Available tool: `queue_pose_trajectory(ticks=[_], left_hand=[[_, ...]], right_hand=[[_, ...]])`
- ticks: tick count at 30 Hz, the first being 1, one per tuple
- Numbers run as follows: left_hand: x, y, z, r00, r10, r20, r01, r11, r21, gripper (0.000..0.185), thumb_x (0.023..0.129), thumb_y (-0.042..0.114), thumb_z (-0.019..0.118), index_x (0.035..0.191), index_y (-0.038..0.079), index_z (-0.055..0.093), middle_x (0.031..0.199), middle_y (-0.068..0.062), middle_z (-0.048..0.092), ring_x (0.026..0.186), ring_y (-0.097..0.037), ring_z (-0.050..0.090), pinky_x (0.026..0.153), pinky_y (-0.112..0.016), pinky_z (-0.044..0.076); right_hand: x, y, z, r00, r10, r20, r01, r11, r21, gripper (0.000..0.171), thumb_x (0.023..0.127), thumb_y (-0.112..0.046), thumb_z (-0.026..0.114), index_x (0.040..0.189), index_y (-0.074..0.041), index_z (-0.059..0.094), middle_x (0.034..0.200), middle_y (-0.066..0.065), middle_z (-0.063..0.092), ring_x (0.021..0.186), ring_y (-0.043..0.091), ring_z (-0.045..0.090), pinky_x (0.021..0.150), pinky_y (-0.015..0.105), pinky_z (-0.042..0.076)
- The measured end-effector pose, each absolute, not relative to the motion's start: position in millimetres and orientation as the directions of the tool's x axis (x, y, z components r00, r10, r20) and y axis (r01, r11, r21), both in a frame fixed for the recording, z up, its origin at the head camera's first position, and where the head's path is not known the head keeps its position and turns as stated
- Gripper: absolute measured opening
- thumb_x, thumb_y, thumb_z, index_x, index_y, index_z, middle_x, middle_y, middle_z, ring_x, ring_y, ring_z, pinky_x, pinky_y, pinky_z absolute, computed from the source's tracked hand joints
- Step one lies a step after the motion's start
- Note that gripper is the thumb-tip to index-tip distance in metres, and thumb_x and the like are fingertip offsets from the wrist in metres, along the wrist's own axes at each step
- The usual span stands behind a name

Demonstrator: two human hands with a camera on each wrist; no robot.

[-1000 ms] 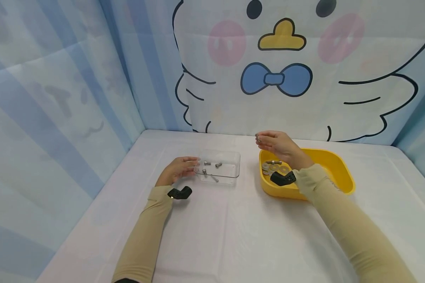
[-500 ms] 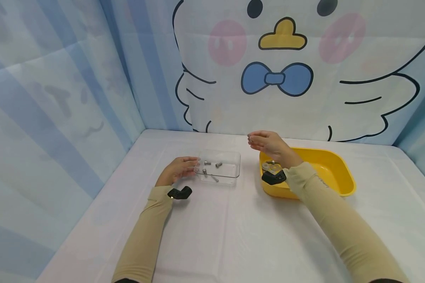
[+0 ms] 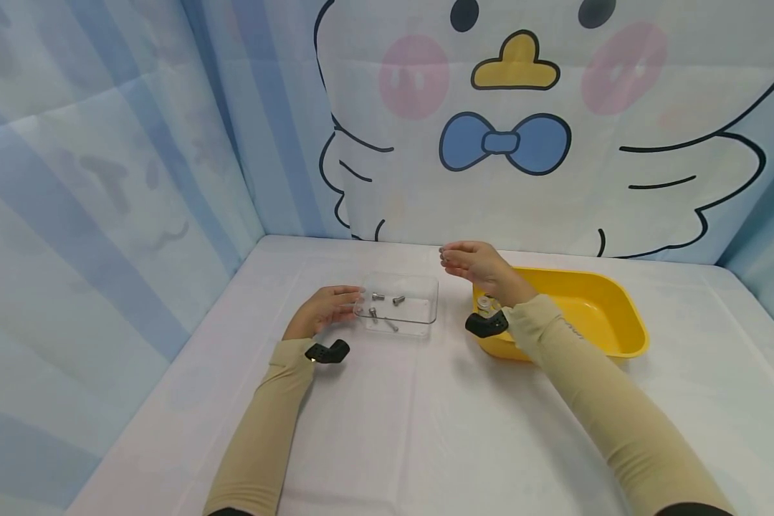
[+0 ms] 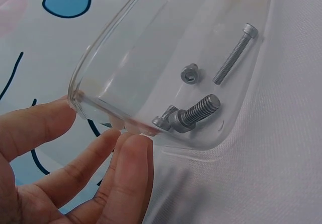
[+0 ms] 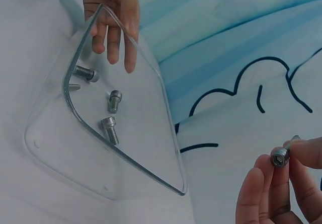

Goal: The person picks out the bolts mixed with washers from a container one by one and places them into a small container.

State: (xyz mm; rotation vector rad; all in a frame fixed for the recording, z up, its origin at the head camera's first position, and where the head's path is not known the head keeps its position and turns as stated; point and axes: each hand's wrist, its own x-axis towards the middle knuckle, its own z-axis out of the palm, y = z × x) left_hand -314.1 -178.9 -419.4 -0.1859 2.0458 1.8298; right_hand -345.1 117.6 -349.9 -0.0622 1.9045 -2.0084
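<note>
Head view: white tablecloth (image 3: 426, 423), cartoon-bird backdrop (image 3: 522, 129).

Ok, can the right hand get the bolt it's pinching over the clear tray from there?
Probably yes: the right hand pinches the bolt just beside the clear tray, whose top is open; the left hand touches only its far side.

No text, number, label or brand can be read in these pictures. The pale fabric backdrop (image 3: 529, 129) carries only a drawn cartoon bird with a blue bow tie, and it has no writing on it.
</note>
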Motion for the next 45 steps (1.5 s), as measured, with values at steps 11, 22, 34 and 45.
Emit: queue_pose_trajectory(ticks=[11,22,34,45], left_hand=[[-313.8,-177.2,-418.8,-0.914,0.139,-0.381,-0.361,0.151,0.920,0.047,0.096,0.014,0.053,0.141,0.004,0.042,0.139,-0.015,0.045,0.081,-0.006,0.055,0.068,-0.014,0.051],[-313.4,-176.7,-417.5,-0.913,0.139,-0.384,-0.363,0.155,0.919,0.047,0.096,0.015,0.054,0.140,0.004,0.043,0.140,-0.015,0.044,0.079,-0.005,0.055,0.068,-0.014,0.051],[-313.8,-178.2,-418.1,-0.914,0.156,-0.374,-0.350,0.159,0.923,0.047,0.096,0.015,0.053,0.140,0.003,0.042,0.139,-0.015,0.043,0.080,-0.005,0.055,0.068,-0.014,0.051],[-313.6,-177.4,-417.0,-0.913,0.143,-0.382,-0.359,0.165,0.919,0.047,0.095,0.016,0.055,0.140,0.004,0.044,0.139,-0.014,0.044,0.080,-0.006,0.055,0.069,-0.015,0.051]], right_hand=[[-342.7,111.6,-353.7,-0.919,-0.316,-0.235,0.241,0.022,-0.970,0.007,0.095,-0.009,0.053,0.100,-0.008,0.057,0.099,-0.001,0.056,0.094,0.013,0.057,0.086,0.020,0.052],[-341.5,105.2,-358.3,-0.906,-0.355,-0.231,0.205,0.110,-0.973,0.018,0.093,-0.005,0.056,0.110,0.002,0.055,0.091,-0.005,0.060,0.087,0.012,0.057,0.079,0.018,0.052],[-342.4,96.8,-363.0,-0.902,-0.352,-0.252,0.178,0.230,-0.957,0.025,0.093,-0.007,0.056,0.115,0.006,0.055,0.116,0.012,0.058,0.106,0.026,0.056,0.098,0.031,0.048],[-341.8,90.6,-364.6,-0.896,-0.347,-0.278,0.181,0.286,-0.941,0.021,0.094,-0.004,0.054,0.112,0.006,0.056,0.124,0.020,0.054,0.095,0.019,0.060,0.102,0.038,0.046]])
